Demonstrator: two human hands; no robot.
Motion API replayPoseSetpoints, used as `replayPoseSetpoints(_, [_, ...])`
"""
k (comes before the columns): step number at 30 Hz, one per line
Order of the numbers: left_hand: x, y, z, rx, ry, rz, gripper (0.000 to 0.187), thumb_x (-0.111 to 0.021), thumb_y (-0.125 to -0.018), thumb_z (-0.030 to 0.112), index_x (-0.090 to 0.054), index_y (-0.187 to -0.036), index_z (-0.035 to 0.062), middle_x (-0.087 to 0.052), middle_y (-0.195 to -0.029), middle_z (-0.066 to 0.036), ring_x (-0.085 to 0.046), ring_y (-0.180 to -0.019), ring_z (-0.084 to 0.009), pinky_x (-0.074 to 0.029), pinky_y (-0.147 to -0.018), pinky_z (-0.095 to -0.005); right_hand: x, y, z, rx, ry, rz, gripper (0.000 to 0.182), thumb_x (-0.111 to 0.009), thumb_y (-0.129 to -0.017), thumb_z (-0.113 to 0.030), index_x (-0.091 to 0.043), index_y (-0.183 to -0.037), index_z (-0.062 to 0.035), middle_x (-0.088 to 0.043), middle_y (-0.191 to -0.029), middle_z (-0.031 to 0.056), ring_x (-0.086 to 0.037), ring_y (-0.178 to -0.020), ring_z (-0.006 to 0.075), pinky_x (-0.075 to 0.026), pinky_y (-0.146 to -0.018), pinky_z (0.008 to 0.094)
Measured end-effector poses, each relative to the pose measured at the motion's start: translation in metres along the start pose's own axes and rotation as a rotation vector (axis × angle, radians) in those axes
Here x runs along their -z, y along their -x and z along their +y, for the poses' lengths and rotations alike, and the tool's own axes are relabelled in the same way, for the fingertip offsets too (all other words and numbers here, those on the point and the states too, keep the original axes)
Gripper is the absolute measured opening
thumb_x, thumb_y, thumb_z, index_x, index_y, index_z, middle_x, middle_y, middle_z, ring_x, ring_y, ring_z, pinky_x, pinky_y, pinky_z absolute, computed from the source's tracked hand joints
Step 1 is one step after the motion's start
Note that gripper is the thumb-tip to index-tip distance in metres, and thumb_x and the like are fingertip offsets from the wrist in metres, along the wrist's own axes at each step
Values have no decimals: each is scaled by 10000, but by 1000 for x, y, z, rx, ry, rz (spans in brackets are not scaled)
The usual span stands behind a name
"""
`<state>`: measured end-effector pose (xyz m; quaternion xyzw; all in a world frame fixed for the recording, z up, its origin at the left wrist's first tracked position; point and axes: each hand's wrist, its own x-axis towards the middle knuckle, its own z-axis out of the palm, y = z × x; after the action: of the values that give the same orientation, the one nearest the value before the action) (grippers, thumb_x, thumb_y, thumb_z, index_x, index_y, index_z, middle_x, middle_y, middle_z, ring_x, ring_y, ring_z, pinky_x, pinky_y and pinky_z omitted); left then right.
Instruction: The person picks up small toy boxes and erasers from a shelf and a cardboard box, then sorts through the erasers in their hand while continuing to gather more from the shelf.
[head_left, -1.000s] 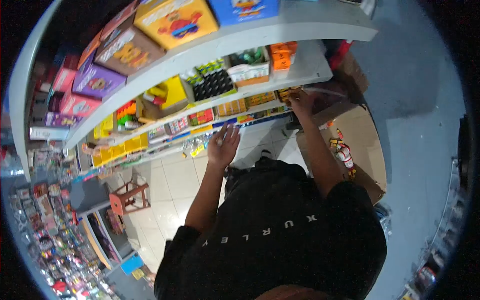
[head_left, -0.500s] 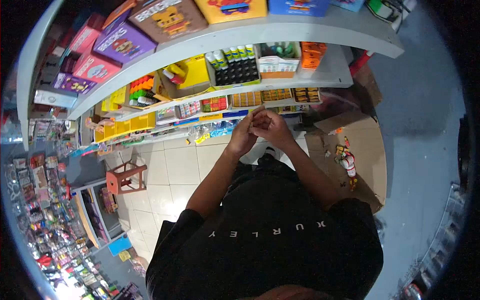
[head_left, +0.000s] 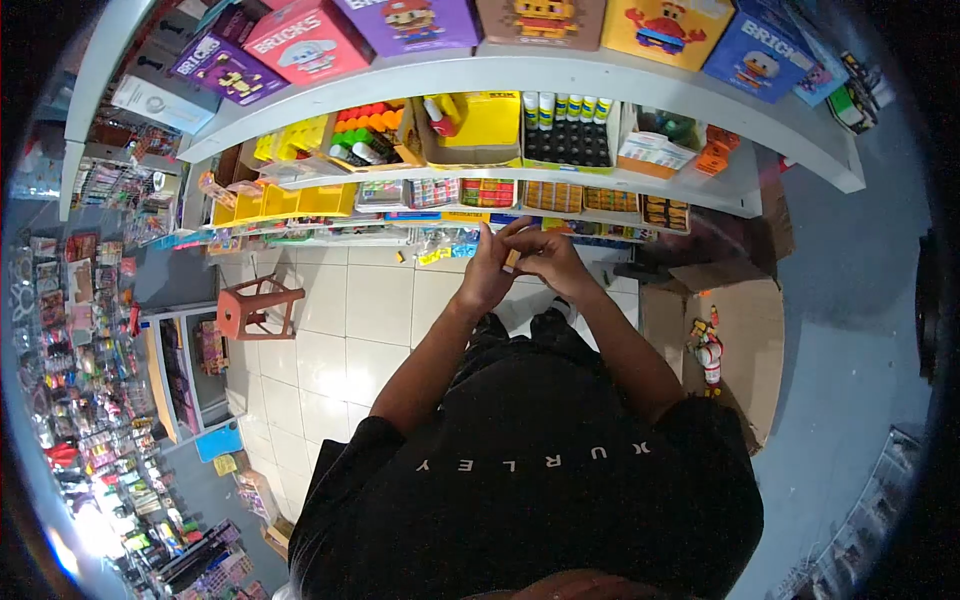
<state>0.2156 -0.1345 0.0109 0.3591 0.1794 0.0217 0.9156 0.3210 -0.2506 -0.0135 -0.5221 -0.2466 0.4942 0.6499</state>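
In front of the shelf, my left hand [head_left: 486, 274] and my right hand [head_left: 556, 262] are close together. Between them is a small tan block with a pale end [head_left: 512, 260]; its exact kind is too small to make out. My right fingers pinch it from the right, while my left hand is closed against its other side with the thumb pointing up. Just beyond my fingertips is a shelf row of small boxes with orange and yellow items [head_left: 553, 197]. Above that row stands a tray of glue sticks [head_left: 568, 135], white with green and blue caps.
Boxes of brick toys [head_left: 400, 25] line the upper shelf [head_left: 500, 68]. An open yellow box [head_left: 485, 130] sits left of the glue sticks. A cardboard box [head_left: 750, 370] holding several small items lies at right. A reddish plastic stool [head_left: 255, 308] stands on the tiled floor at left.
The camera view has shifted, so the shelves appear farther right and more upright. The small tan block now shows between my hands, with my right hand slightly lower.
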Motion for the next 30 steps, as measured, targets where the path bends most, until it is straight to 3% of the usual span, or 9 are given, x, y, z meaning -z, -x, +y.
replayPoseSetpoints(5, [52, 14, -4, 4, 29, 127, 781, -179, -967, 639, -312, -1446, 37, -373, -1462, -204, -395, -1331, -331, -311, -1101, -469, -19, -6, 9, -111, -16, -40, 207, -659, -824, -17, -656, -1022, 45, -649, -997, 136, -670, -927, 234, -578, -856, 351])
replayPoseSetpoints(8, [77, 36, -5, 45, 163, 364, 729, -302, -967, 626, -364, -1406, 47, -426, -1418, -209, -449, -1279, -362, -348, -1074, -468, -16, -8, 40, -240, -4, 54, 198, -651, -843, -10, -635, -1031, 49, -664, -938, 128, -679, -865, 214, -578, -801, 324])
replayPoseSetpoints(13, [115, 71, -12, 46, 296, 487, 611, -373, -987, 535, -373, -1378, 66, -448, -1401, -212, -476, -1253, -383, -368, -1058, -473, 23, -4, 108, -318, 73, 281, 255, -744, -781, -83, -651, -977, 51, -655, -823, 91, -643, -717, 164, -539, -647, 294])
replayPoseSetpoints(15, [125, 79, -12, 45, 296, 497, 657, -391, -988, 511, -284, -1446, 52, -393, -1443, -213, -450, -1275, -401, -372, -1068, -490, 56, -13, 139, -315, 99, 411, 238, -740, -767, -66, -657, -958, 48, -654, -793, 94, -643, -714, 167, -531, -635, 304])
replayPoseSetpoints(19, [133, 90, -6, 46, 294, 528, 595, -392, -995, 479, -323, -1418, 67, -397, -1446, -199, -449, -1275, -395, -369, -1065, -482, 84, -58, 128, -119, -85, 629, 217, -741, -735, -39, -665, -923, 36, -666, -782, 97, -651, -713, 165, -522, -624, 313])
replayPoseSetpoints(21, [137, 97, -4, 29, 309, 519, 596, -381, -999, 477, -314, -1425, 65, -395, -1449, -197, -434, -1284, -396, -350, -1077, -483, 104, -91, 121, -135, 303, 646, 194, -744, -751, -89, -662, -876, 36, -683, -831, 99, -662, -719, 173, -529, -636, 310])
replayPoseSetpoints(24, [143, 109, 0, 16, 325, 537, 595, -363, -1005, 471, -299, -1438, 68, -394, -1450, -190, -413, -1297, -397, -325, -1090, -484, 144, -153, 161, -276, 728, 672, 365, -620, -828, -300, -607, -1113, -73, -602, -1133, 103, -587, -1006, 257, -485, -832, 406])
replayPoseSetpoints(26, [146, 119, 4, 8, 328, 575, 595, -353, -1009, 468, -288, -1447, 72, -399, -1446, -183, -405, -1301, -395, -315, -1095, -485, 175, -197, 202, -417, 879, 663, 492, -538, -879, -442, -570, -1272, -146, -548, -1334, 105, -537, -1198, 313, -455, -963, 469])
replayPoseSetpoints(30, [162, 141, 4, -20, 362, 674, 545, -364, -1005, 463, -329, -1402, 91, -475, -1358, -150, -448, -1249, -372, -342, -1060, -475, 136, -199, 161, -424, 1051, 761, 576, -500, -881, -512, -521, -1337, -161, -488, -1413, 102, -485, -1267, 323, -420, -1011, 482])
